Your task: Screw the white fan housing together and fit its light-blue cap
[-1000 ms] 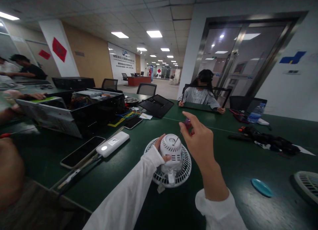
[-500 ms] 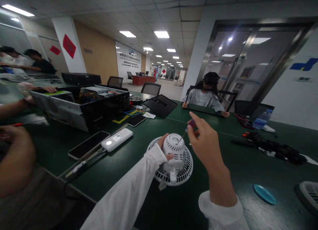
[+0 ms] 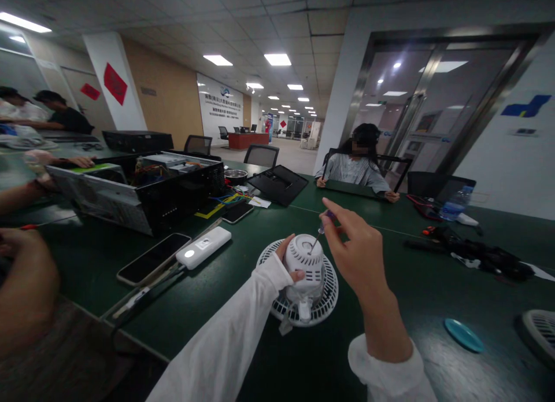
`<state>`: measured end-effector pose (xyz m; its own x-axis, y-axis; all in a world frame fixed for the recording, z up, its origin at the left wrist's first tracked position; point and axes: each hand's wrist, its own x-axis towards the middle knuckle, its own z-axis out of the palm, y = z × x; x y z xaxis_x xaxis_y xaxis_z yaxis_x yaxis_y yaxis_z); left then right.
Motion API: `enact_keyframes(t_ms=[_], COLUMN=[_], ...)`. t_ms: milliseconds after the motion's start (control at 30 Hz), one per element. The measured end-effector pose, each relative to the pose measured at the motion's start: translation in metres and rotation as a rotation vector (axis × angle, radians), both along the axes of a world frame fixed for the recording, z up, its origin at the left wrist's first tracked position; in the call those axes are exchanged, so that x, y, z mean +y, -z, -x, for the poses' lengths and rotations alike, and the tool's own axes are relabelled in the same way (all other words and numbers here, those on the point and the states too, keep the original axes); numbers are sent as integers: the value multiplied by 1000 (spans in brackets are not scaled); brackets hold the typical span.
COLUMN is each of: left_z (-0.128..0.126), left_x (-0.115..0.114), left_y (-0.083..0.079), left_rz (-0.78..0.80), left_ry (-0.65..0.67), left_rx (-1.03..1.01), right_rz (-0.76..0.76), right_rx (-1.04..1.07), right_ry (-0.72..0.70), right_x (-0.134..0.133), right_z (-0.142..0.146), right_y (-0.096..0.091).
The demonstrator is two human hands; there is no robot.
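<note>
"Fan [image 3: 307, 270] secure?"
"Our left hand [image 3: 284, 249] clasps its housing [image 3: 306, 244], grille [image 3: 330, 301] down on the green table [image 3: 208, 309]; our right hand [image 3: 359, 244] pinches a screwdriver [image 3: 321, 228], tip at the top. We're probably working a screw."
"Next?"
"Likely steady twisting, tip seated."
"Around us?"
"Computer case [image 3: 184, 196], phone [image 3: 154, 258], teal disc [image 3: 463, 335]; beyond, red desk [image 3: 249, 140], glass door [image 3: 399, 121]."

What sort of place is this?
Probably an office used for hands-on hardware work: a red desk and a lettered wall sign in the background, and an opened computer case on the green table.
</note>
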<state>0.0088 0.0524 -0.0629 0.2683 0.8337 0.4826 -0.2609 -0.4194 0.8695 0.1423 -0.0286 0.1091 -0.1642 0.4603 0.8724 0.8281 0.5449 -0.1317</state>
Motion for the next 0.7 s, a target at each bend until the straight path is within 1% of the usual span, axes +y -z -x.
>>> enact_keyframes(t_ms=[67,133,200,300,367,533,700], left_z=[0,0,1,1,2,3,0], left_x=[-2,-5,-8,-11,-10,-8,-5], left_y=[-2,-4,-7,-10,-11,-13,-9], left_rz=[7,15,8,-20,-31,-15,-24], left_ry=[-8,-20,-28,-14,9,-3,-49], left_rx=[5,5,-6,-7,4,42,25], right_rz=[-79,-104,-49,87,133,96,88], right_rx=[-25,-42,-35,2,19,12,50], right_ry=[62,105,105,64,50,105,184], right_x=[1,2,4,4,4,6,8], right_z=[1,2,2,0,-2,-3,-8], right_y=[1,3,4,5,5,5,5])
